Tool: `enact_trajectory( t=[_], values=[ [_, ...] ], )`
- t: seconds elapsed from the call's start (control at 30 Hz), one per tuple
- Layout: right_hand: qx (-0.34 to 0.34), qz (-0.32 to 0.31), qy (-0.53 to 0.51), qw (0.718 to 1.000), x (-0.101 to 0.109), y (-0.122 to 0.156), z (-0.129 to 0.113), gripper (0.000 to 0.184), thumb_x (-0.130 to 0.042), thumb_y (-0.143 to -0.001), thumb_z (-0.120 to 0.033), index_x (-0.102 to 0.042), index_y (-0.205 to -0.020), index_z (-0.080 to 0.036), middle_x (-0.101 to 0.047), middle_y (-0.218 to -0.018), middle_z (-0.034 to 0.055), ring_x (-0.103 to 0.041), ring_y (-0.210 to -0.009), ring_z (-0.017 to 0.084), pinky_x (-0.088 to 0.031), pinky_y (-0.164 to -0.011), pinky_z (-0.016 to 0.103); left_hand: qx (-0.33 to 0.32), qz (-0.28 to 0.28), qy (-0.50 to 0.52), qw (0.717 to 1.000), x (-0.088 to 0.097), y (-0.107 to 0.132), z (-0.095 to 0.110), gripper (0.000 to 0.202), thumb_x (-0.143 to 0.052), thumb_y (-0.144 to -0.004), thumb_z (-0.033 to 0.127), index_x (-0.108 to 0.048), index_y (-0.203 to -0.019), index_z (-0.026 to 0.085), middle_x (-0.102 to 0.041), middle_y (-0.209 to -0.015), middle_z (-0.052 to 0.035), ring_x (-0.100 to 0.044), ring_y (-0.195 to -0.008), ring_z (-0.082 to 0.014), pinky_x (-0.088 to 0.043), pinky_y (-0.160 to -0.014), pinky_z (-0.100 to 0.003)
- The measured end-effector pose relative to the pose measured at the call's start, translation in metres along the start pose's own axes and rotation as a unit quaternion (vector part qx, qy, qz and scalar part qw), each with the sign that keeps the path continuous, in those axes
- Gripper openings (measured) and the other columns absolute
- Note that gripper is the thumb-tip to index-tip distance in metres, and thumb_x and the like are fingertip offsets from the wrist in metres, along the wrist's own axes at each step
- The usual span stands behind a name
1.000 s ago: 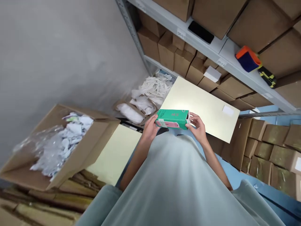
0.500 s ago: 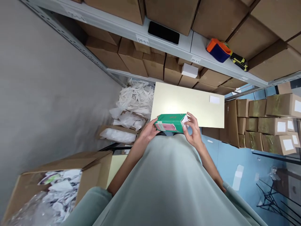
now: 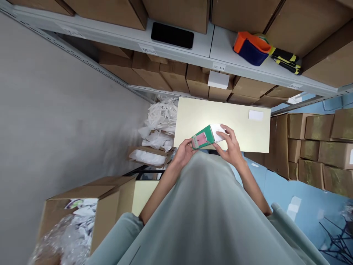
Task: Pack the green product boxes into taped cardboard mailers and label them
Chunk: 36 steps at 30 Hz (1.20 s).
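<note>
A small green carton [image 3: 206, 134] with a pink picture on its side is held at a tilt above the near edge of the pale table. Its left end rests in my left hand [image 3: 183, 154], whose fingers close around it. At the opposite end, a white end or flap [image 3: 216, 129] shows. My right hand [image 3: 231, 150] grips there, with the thumb low against the carton and the fingers curled over the white part. What is inside the carton cannot be seen.
The pale table [image 3: 193, 114] carries a white label [image 3: 256, 115]. Above it, a metal shelf [image 3: 204, 49] bears a black phone [image 3: 172, 35], an orange-and-blue tape dispenser [image 3: 252, 48] and yellow-black cutters [image 3: 286, 60]. An open carton of scrap [image 3: 109, 209] stands lower left; stacked boxes [image 3: 317, 149] stand right.
The green carton has turned, its right end rising toward the table's middle, so more of its white end shows. Both hands stay on it. The view has shifted slightly.
</note>
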State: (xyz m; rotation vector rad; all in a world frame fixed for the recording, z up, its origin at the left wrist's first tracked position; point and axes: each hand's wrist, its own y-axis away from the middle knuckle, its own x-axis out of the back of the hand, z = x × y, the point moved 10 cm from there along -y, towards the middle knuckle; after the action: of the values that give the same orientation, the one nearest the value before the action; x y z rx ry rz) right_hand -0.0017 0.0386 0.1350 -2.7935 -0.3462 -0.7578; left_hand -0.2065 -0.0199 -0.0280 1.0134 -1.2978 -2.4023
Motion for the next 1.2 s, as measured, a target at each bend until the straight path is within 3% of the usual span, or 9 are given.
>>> enact_trajectory(
  t=[0.13, 0.23, 0.37, 0.47, 0.6, 0.77, 0.87, 1.03, 1.2],
  values=[
    [-0.047, -0.025, -0.068, 0.996, 0.022, -0.032, 0.059, 0.043, -0.079, -0.102, -0.058, -0.071, -0.134, -0.030, -0.052, -0.174, 0.0174, -0.062, -0.150, 0.038, -0.062, -0.110, 0.055, -0.036, 0.059, -0.008, 0.998, -0.007, -0.012, 0.002, 0.016, -0.076, -0.081, 0.020, -0.079, -0.096, 0.016, -0.087, -0.102, -0.0097, -0.082, -0.095, -0.0236, -0.069, -0.092, -0.035],
    [-0.066, -0.060, -0.106, 0.990, 0.028, -0.058, 0.102, 0.049, -0.079, -0.098, -0.064, -0.071, -0.131, -0.030, -0.066, -0.158, 0.0152, -0.067, -0.139, 0.035, -0.064, -0.103, 0.048, -0.064, 0.088, -0.010, 0.994, -0.012, -0.017, 0.001, 0.029, -0.075, -0.075, 0.014, -0.081, -0.103, 0.016, -0.087, -0.102, -0.0068, -0.080, -0.090, -0.0194, -0.069, -0.098, -0.035],
    [-0.089, -0.035, -0.168, 0.981, 0.035, -0.090, 0.147, 0.058, -0.078, -0.093, -0.077, -0.071, -0.128, -0.032, -0.073, -0.137, 0.0100, -0.071, -0.126, 0.030, -0.063, -0.106, 0.047, -0.130, 0.101, 0.012, 0.986, -0.023, -0.013, 0.001, 0.037, -0.081, -0.073, 0.005, -0.082, -0.108, 0.015, -0.087, -0.112, -0.0099, -0.082, -0.112, -0.0231, -0.065, -0.116, -0.039],
    [-0.125, -0.029, -0.192, 0.973, 0.032, -0.106, 0.167, 0.065, -0.074, -0.092, -0.087, -0.071, -0.126, -0.031, -0.073, -0.142, 0.0115, -0.074, -0.117, 0.028, -0.065, -0.093, 0.042, -0.150, 0.109, 0.025, 0.982, -0.029, -0.008, -0.004, 0.035, -0.087, -0.078, 0.006, -0.081, -0.111, 0.015, -0.086, -0.121, -0.0128, -0.081, -0.124, -0.0269, -0.062, -0.122, -0.041],
    [-0.130, -0.036, -0.181, 0.974, 0.030, -0.117, 0.170, 0.070, -0.073, -0.089, -0.093, -0.076, -0.118, -0.029, -0.070, -0.156, 0.0144, -0.073, -0.119, 0.030, -0.063, -0.084, 0.040, -0.141, 0.109, 0.010, 0.984, -0.030, -0.008, -0.007, 0.053, -0.089, -0.077, 0.004, -0.078, -0.127, 0.019, -0.087, -0.118, -0.0092, -0.084, -0.113, -0.0208, -0.066, -0.112, -0.035],
    [-0.135, -0.052, -0.173, 0.974, 0.029, -0.114, 0.161, 0.067, -0.072, -0.091, -0.089, -0.079, -0.112, -0.026, -0.082, -0.128, 0.0097, -0.068, -0.088, 0.022, -0.059, -0.077, 0.038, -0.086, 0.069, -0.046, 0.993, -0.033, -0.013, -0.007, 0.059, -0.088, -0.074, 0.002, -0.079, -0.130, 0.016, -0.088, -0.110, -0.0078, -0.084, -0.095, -0.0147, -0.067, -0.094, -0.024],
    [-0.129, -0.018, -0.129, 0.983, 0.037, -0.113, 0.151, 0.064, -0.073, -0.091, -0.088, -0.080, -0.105, -0.026, -0.081, -0.119, 0.0090, -0.069, -0.094, 0.024, -0.059, -0.082, 0.039, -0.045, 0.028, -0.078, 0.995, -0.041, -0.018, -0.012, 0.054, -0.096, -0.077, 0.009, -0.081, -0.129, 0.014, -0.088, -0.104, -0.0094, -0.084, -0.094, -0.0168, -0.067, -0.098, -0.027],
    [-0.135, 0.044, -0.064, 0.988, 0.048, -0.117, 0.136, 0.059, -0.075, -0.092, -0.086, -0.079, -0.095, -0.027, -0.079, -0.105, 0.0075, -0.070, -0.107, 0.028, -0.059, -0.105, 0.047, -0.011, -0.012, -0.126, 0.992, -0.051, -0.028, -0.019, 0.063, -0.106, -0.069, 0.010, -0.084, -0.127, 0.014, -0.089, -0.109, -0.0119, -0.086, -0.100, -0.0221, -0.065, -0.107, -0.034],
    [-0.141, 0.018, -0.064, 0.988, 0.042, -0.122, 0.124, 0.053, -0.080, -0.092, -0.077, -0.083, -0.105, -0.026, -0.079, -0.114, 0.0078, -0.073, -0.111, 0.027, -0.061, -0.101, 0.045, -0.016, -0.004, -0.112, 0.994, -0.048, -0.034, -0.015, 0.047, -0.100, -0.075, 0.007, -0.086, -0.119, 0.015, -0.089, -0.112, -0.0101, -0.085, -0.105, -0.0209, -0.064, -0.110, -0.032]
  ],
)
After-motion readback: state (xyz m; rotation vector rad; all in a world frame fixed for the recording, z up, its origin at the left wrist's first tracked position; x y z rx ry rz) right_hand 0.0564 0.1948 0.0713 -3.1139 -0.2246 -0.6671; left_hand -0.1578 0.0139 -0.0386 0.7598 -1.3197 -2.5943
